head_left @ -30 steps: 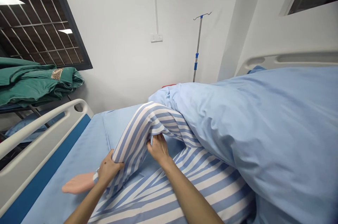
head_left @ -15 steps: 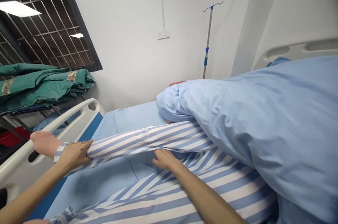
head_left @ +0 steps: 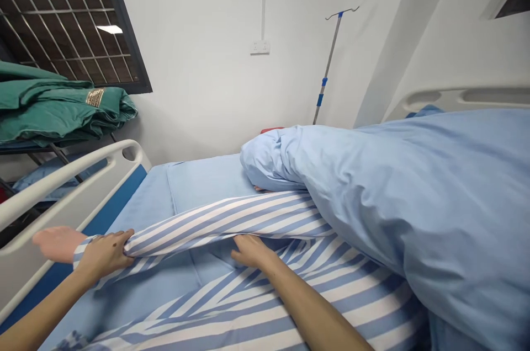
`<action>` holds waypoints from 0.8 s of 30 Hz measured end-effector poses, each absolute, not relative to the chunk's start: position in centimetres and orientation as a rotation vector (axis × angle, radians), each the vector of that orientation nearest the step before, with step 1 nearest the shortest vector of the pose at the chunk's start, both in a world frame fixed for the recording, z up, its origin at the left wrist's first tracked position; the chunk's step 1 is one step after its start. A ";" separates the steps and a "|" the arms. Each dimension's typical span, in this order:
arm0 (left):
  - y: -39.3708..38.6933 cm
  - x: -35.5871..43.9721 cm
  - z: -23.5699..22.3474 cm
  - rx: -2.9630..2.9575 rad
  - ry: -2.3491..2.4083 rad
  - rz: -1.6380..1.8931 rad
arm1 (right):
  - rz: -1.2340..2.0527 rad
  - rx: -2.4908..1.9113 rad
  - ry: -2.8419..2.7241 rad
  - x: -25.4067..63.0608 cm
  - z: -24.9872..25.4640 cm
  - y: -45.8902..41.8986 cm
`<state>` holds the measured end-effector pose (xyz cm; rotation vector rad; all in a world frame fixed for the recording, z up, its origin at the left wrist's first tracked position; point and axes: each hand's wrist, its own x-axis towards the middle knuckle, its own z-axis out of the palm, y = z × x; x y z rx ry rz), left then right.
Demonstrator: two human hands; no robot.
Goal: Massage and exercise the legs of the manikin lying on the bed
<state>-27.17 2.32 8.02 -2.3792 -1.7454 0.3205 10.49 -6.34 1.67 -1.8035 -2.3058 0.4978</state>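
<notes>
A figure in a blue-and-white striped garment lies on the bed, its sleeved arm (head_left: 215, 221) stretched out to the left. My left hand (head_left: 103, 254) is closed around the sleeve at the wrist, just short of the pale dummy hand (head_left: 56, 242) that sticks out of the cuff. My right hand (head_left: 252, 251) lies under the sleeve near the armpit, fingers pressed against the striped cloth. A light blue quilt (head_left: 397, 185) is bunched over the body at the right.
A white and blue bed rail (head_left: 62, 185) runs along the left side. Green folded blankets (head_left: 62, 111) lie on a rack beyond it. An IV pole (head_left: 327, 72) stands by the wall, and the headboard (head_left: 455, 100) shows at the right.
The striped sleeve, bent upward a second ago, has been pulled out straight to the left. My left hand moved left with the wrist, and my right hand dropped lower under the sleeve.
</notes>
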 end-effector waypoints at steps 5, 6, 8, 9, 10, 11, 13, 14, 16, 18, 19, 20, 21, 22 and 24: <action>4.1 -27.8 5.3 -2.402 -1.576 0.328 | 0.751 -1.775 -2.438 10.7 0.8 -6.0; 4.4 -27.8 4.9 -2.407 -1.560 0.335 | 0.770 -1.773 -2.438 10.8 0.7 -6.0; 4.7 -27.8 3.9 -2.415 -1.562 0.353 | 0.789 -1.761 -2.421 10.9 0.6 -5.9; 4.7 -27.7 3.4 -2.416 -1.572 0.364 | 0.802 -1.752 -2.416 11.0 0.6 -5.8; 4.6 -27.6 2.8 -2.414 -1.580 0.369 | 0.818 -1.744 -2.416 11.1 0.7 -5.8; 4.5 -27.5 2.3 -2.405 -1.586 0.363 | 0.837 -1.738 -2.422 11.1 0.7 -5.7; 4.2 -27.3 1.3 -2.373 -1.599 0.329 | 0.861 -1.732 -2.436 11.1 0.7 -5.7; 4.0 -27.2 0.9 -2.354 -1.612 0.310 | 0.856 -1.728 -2.440 11.1 0.7 -5.7; 3.7 -27.0 0.5 -2.320 -1.659 0.283 | 0.836 -1.721 -2.443 11.0 0.5 -5.6; 3.5 -26.8 0.4 -2.311 -1.708 0.276 | 0.827 -1.715 -2.437 11.0 0.3 -5.5; 3.5 -26.8 0.5 -2.314 -1.724 0.271 | 0.826 -1.708 -2.432 11.0 0.1 -5.4; 3.4 -26.8 0.5 -2.316 -1.733 0.263 | 0.827 -1.699 -2.426 11.0 -0.1 -5.4; 3.4 -26.8 0.5 -2.324 -1.732 0.255 | 0.832 -1.686 -2.418 11.0 -0.3 -5.3; 3.2 -26.8 0.5 -2.340 -1.719 0.247 | 0.838 -1.675 -2.406 11.1 -0.5 -5.3; 2.7 -26.7 0.6 -2.390 -1.668 0.219 | 0.859 -1.695 -2.326 11.3 -0.9 -5.3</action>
